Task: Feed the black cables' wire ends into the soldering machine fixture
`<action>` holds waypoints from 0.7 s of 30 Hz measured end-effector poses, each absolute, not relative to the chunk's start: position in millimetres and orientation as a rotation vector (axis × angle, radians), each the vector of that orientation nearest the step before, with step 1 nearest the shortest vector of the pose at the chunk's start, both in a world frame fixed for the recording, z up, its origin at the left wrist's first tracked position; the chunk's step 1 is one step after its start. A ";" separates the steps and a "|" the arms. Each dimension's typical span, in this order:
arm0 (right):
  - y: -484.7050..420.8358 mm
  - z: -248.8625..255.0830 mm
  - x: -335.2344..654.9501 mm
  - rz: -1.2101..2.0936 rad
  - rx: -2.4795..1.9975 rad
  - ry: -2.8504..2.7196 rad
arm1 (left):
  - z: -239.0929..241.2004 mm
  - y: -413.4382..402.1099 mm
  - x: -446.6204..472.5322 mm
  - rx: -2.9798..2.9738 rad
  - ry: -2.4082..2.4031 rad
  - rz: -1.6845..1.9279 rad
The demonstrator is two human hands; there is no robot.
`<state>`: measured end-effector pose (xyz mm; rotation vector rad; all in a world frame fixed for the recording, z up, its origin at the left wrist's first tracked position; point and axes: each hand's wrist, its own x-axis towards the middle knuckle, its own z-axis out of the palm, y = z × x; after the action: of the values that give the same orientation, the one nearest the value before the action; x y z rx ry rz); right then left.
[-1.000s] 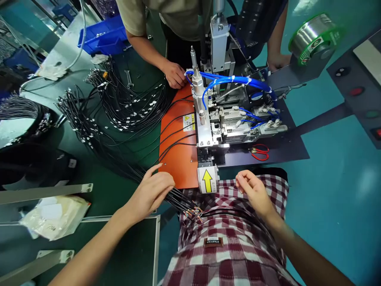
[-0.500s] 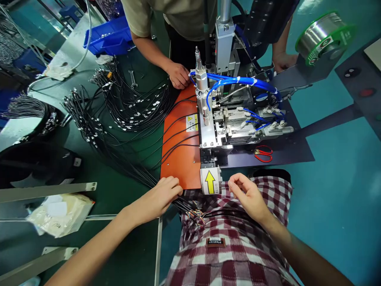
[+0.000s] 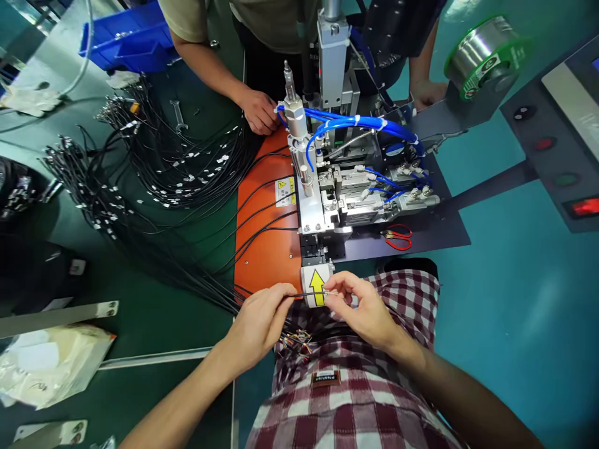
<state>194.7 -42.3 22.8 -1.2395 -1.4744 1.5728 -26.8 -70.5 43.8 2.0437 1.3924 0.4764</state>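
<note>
A thin black cable (image 3: 309, 294) runs level across the white guard with a yellow arrow (image 3: 317, 280). My left hand (image 3: 266, 312) pinches it near the orange plate's (image 3: 262, 262) front edge. At its pale stripped end, the fingers of my right hand (image 3: 358, 305) are closed on the wires. Below my left hand, a bundle of black cables (image 3: 296, 340) with bare coloured wire ends hangs over my checked apron (image 3: 322, 411). Several black cables cross the orange plate into the metal machine (image 3: 311, 212).
A co-worker's hand (image 3: 262, 112) rests at the plate's far end. Black cable heaps (image 3: 187, 174), a wrench (image 3: 178, 116) and a blue bin (image 3: 128, 40) lie left. Red-handled snips (image 3: 397, 237), a solder spool (image 3: 486, 56) and a control panel (image 3: 561, 137) are right.
My left hand has lifted slightly with one cable between its fingers. My right hand has moved left and closed on that cable's end. The view has shifted right.
</note>
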 end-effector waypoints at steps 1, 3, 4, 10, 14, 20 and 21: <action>-41.1 23.2 193.6 1.549 -1.244 -1.475 | 44.5 -69.4 -22.1 2.085 1.391 0.459; -38.4 23.4 192.6 1.513 -1.248 -1.476 | 48.0 -64.0 -13.6 2.178 1.366 0.417; -37.1 23.4 192.8 1.508 -1.245 -1.468 | 50.3 -59.9 -9.3 2.218 1.341 0.402; -26.2 20.4 202.2 1.711 -1.124 -1.136 | 54.8 -33.8 10.0 1.926 1.216 0.536; -18.9 17.5 202.9 1.734 -1.194 -1.062 | 44.7 -29.1 9.1 1.425 1.244 0.611; -12.3 18.7 188.2 1.841 -1.179 -0.974 | 36.8 -28.5 8.1 1.250 1.202 0.638; -11.7 19.0 186.8 1.847 -1.175 -0.955 | 37.2 -28.2 8.7 1.251 1.199 0.643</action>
<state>186.8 -11.7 19.0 -1.1749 -0.9551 1.8471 8.7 -28.2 37.2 1.2510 1.1993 0.6427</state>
